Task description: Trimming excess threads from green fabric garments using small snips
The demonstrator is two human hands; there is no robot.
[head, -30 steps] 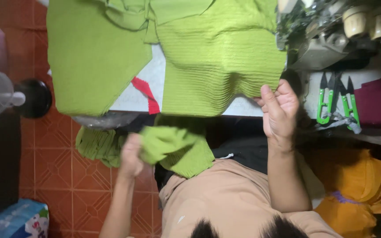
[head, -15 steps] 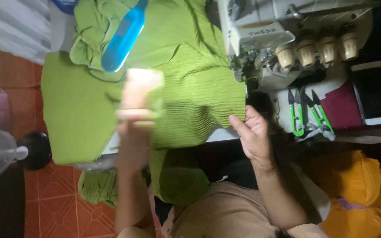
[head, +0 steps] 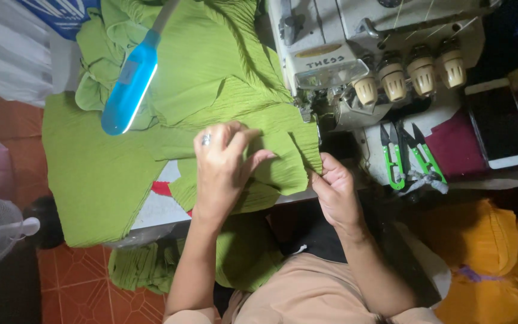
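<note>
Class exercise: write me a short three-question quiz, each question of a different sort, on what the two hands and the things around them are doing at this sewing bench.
1. True or false: the left hand lies flat on the green ribbed fabric.
2. What does the right hand pinch?
A. the white phone
B. the fabric's edge near the sewing machine
C. the blue lamp
3. Fill in: two green-handled ___ lie to the right of the right hand.

Key
1. True; a ring shows on one finger.
2. B
3. Thread snips, lying untouched beside the machine.
</note>
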